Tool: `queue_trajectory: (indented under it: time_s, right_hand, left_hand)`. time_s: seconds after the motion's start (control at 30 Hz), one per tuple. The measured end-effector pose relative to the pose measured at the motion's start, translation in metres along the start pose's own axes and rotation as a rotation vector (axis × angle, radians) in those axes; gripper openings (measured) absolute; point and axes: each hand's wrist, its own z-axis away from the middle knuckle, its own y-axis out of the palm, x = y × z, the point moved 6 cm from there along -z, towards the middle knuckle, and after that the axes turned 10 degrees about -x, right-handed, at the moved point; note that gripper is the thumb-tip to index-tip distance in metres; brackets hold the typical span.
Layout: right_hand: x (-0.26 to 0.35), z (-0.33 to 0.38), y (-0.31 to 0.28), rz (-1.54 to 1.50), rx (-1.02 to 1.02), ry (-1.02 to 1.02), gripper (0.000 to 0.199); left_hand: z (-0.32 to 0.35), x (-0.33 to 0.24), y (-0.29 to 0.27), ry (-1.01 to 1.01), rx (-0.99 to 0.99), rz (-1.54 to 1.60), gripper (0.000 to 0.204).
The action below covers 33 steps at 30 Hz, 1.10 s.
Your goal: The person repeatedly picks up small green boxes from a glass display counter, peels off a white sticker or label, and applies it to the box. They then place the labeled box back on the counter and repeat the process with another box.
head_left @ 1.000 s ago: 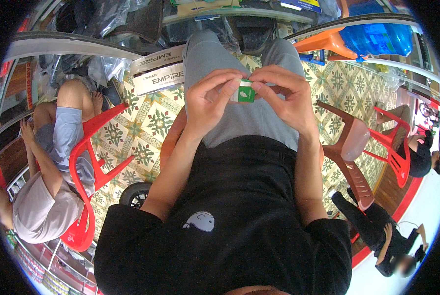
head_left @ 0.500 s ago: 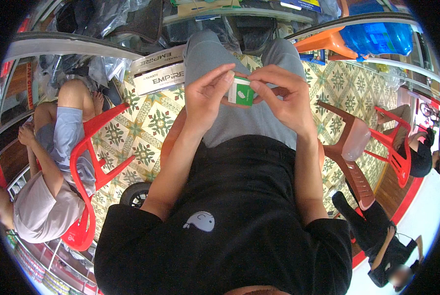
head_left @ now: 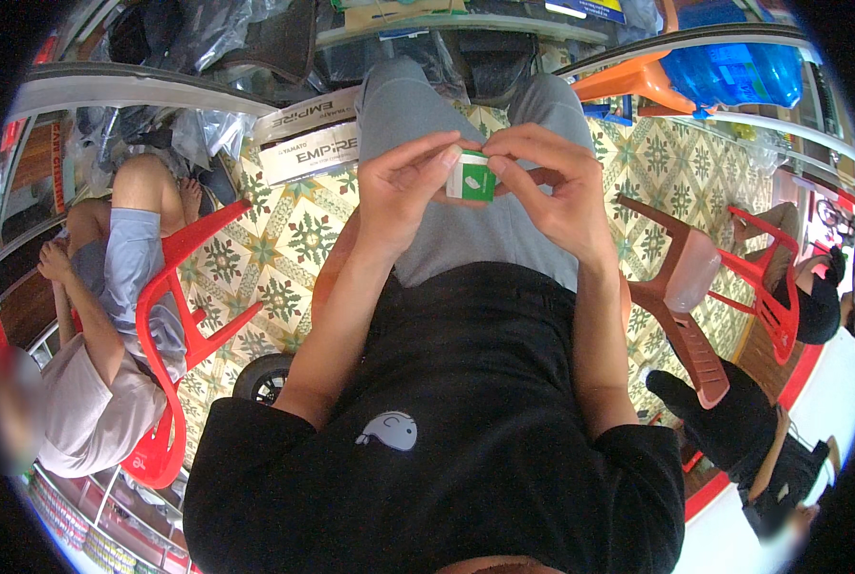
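A small green and white box [head_left: 471, 178] is held up between my two hands, above my lap. The fingers of my left hand [head_left: 401, 189] pinch its left side, thumb toward me. At its upper right edge, the thumb and fingers of my right hand [head_left: 552, 189] close on it. The box's printed face is turned up toward me; its far side and the fingertips behind it are hidden.
Two white cartons [head_left: 309, 151] lie on the patterned tile floor [head_left: 298, 234]. A person sits on a red chair [head_left: 164, 325] at left. To the right stand a brown chair [head_left: 671, 297] and another red chair [head_left: 774, 287]. A blue water bottle [head_left: 734, 75] is at upper right.
My hands and the box have hardly moved; the box is tilted slightly differently. At lower right, a person in black has shifted to the right. The seated person at left has moved their head slightly.
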Motion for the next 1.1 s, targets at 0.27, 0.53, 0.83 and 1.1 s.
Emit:
queue_trajectory:
  time_s: [0.27, 0.53, 0.83, 1.1]
  right_hand:
    - [0.001, -0.001, 0.002, 0.017, 0.02, 0.01, 0.013]
    - [-0.001, -0.002, -0.001, -0.055, -0.012, 0.016, 0.013]
    - [-0.001, -0.005, -0.002, 0.02, 0.042, -0.094, 0.015]
    - [-0.001, -0.006, -0.005, 0.008, 0.047, 0.005, 0.024]
  left_hand:
    - [-0.001, 0.002, -0.003, 0.02, 0.002, -0.003, 0.027]
    - [-0.002, -0.003, 0.003, 0.116, 0.214, 0.046, 0.027]
    - [-0.002, -0.001, 0.002, 0.084, 0.216, 0.066, 0.029]
    - [0.003, -0.009, 0.017, -0.012, 0.301, 0.089, 0.069]
